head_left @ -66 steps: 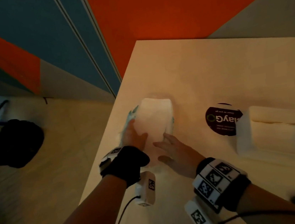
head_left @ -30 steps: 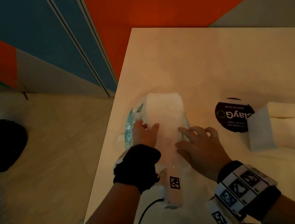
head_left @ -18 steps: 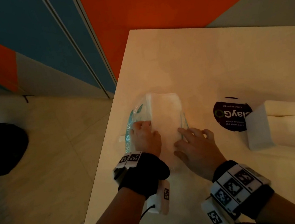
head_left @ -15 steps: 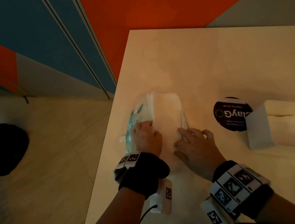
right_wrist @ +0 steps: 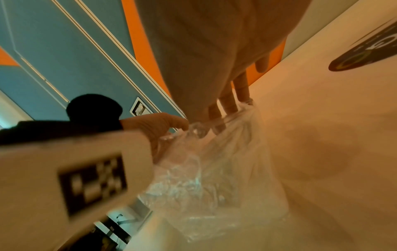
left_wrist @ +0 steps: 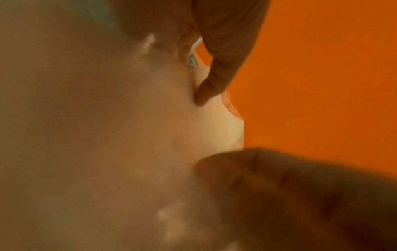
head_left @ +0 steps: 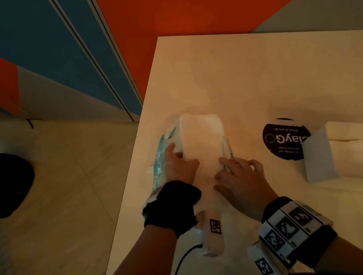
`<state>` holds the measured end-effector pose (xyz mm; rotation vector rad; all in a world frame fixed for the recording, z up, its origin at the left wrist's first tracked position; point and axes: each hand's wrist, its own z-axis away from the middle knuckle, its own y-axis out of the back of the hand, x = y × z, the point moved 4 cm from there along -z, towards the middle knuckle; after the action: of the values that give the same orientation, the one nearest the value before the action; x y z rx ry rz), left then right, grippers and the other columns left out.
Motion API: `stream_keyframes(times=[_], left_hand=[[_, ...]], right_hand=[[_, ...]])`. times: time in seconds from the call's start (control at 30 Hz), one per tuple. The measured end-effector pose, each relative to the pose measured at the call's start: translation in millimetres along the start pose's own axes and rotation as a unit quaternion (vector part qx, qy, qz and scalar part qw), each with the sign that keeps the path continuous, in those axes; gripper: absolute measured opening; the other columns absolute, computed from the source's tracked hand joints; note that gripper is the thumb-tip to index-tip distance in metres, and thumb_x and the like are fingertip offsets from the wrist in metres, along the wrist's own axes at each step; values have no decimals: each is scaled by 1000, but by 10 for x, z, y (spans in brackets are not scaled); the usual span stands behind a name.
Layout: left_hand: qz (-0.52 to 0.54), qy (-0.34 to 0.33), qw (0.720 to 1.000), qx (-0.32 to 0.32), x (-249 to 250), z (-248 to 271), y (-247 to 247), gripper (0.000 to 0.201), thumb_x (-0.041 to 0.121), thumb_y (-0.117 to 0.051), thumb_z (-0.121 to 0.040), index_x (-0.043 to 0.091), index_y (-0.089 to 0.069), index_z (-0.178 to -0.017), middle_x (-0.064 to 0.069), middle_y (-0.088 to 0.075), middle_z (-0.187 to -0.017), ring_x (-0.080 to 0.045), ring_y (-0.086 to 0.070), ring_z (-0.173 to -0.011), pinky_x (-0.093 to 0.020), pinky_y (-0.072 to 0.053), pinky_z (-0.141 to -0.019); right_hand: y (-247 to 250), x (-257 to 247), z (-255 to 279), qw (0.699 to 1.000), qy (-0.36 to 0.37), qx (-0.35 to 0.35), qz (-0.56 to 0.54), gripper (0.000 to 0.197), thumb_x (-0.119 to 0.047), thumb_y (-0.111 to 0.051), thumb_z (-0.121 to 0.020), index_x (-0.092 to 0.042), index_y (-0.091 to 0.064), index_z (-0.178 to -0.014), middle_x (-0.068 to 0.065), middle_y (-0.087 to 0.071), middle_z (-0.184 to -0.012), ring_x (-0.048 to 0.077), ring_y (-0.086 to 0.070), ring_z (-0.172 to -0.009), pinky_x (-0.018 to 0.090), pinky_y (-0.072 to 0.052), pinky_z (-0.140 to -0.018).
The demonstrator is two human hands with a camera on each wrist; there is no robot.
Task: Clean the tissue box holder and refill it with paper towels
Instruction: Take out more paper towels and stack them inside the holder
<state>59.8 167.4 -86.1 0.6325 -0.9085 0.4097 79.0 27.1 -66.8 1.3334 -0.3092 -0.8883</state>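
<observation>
The round dark sticker [head_left: 284, 139] on the table [head_left: 248, 72] reads, upside down from the head view, "layG" in large letters, with "Clean as you go" and further small lines about keeping something clean that are only partly legible. Left of the sticker lies the towel pack [head_left: 201, 141], a white stack in a clear wrapper [right_wrist: 214, 169] with teal print down its left side; the letters there are too cut off to read. Just right of the sticker, touching its edge, stands the white holder [head_left: 317, 155].

The left hand [head_left: 179, 165] grips the pack's left side, thumb on top of the white stack. The right hand [head_left: 238, 180] rests at the pack's right near corner; in the wrist view its fingers [right_wrist: 227, 100] dip into the crumpled wrapper, but whether they pinch the plastic cannot be told.

Since half a second ago the left wrist has turned, so its white marker band no longer faces up, and the thumb has moved further onto the stack. The pack, sticker and holder lie as before.

The table is pale cream, its far edge against an orange and grey wall. Left of the table are blue panels, beige floor tiles and a black bag [head_left: 1, 184].
</observation>
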Motion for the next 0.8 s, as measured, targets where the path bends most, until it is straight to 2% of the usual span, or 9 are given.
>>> stream_keyframes(times=[0.1,0.23,0.33,0.4,0.47,0.57,0.63,0.73,0.8], left_hand=[[78,67,993,-65,28,-19,-25,52,0,-63,-77,-2,-44,-126,-15,-56,-108,-27,-55,-102,-36,-44,-86],[34,21,993,-112,38,-40,-18,26,-2,-58,-79,-5,-60,-106,-13,-59,-88,-24,-55,-84,-35,-46,-77],[59,7,990,-131,-49,-88,49,25,-9,-56,-77,10,-60,-92,-3,-57,-74,-17,-53,-67,-22,-48,-57],[106,9,983,-149,-130,-108,103,32,-8,-61,-69,19,-58,-84,-4,-59,-79,-20,-55,-73,-26,-50,-65],[154,21,975,-160,-177,-105,143,40,-7,-62,-64,17,-60,-96,-4,-65,-82,-22,-59,-78,-35,-52,-76],[223,28,956,-190,-186,-109,165,48,-18,-50,-73,14,-56,-108,6,-74,-65,-12,-68,-65,-25,-58,-61],[252,31,944,-209,-171,-99,171,49,-18,-51,-71,12,-55,-110,7,-74,-64,-9,-69,-62,-22,-57,-56],[271,32,937,-219,-149,-95,173,56,-9,-58,-57,10,-57,-109,5,-75,-66,-11,-70,-64,-22,-57,-55],[264,36,938,-224,-149,-79,161,55,-11,-57,-59,7,-56,-111,5,-74,-62,-9,-69,-59,-21,-56,-52]], right_hand=[[-37,41,-18,998,-20,-58,19,37,-42,-33,-97,-25,-49,-125,-1,-23,-155,21,-19,-141,46,-13,-111],[1,71,-25,998,-31,-55,-18,56,-55,-14,-87,-30,-52,-119,-6,-31,-151,19,-24,-137,41,-7,-107],[176,145,-69,984,-84,43,-153,33,-46,-38,-92,-25,-55,-111,-5,-51,-135,21,-43,-123,34,-15,-93],[277,233,-141,954,-124,131,-240,30,-36,-57,-87,-18,-53,-111,1,-55,-127,25,-49,-115,33,-21,-89],[332,302,-246,912,-157,152,-347,48,-25,-68,-81,-14,-45,-122,4,-49,-128,25,-46,-117,40,-32,-98],[362,245,-410,832,-171,86,-521,78,-14,-73,-76,-17,-27,-139,2,-44,-126,18,-42,-116,34,-39,-92],[371,180,-492,779,-172,46,-601,84,-6,-74,-74,-17,-24,-141,4,-52,-120,21,-51,-111,36,-47,-87],[407,56,-526,789,-145,42,-596,61,-2,-73,-73,-13,-46,-126,4,-60,-111,23,-59,-102,38,-54,-80],[401,-26,-514,801,-130,47,-583,46,-1,-72,-74,-16,-53,-113,7,-61,-112,27,-58,-106,43,-52,-86]])
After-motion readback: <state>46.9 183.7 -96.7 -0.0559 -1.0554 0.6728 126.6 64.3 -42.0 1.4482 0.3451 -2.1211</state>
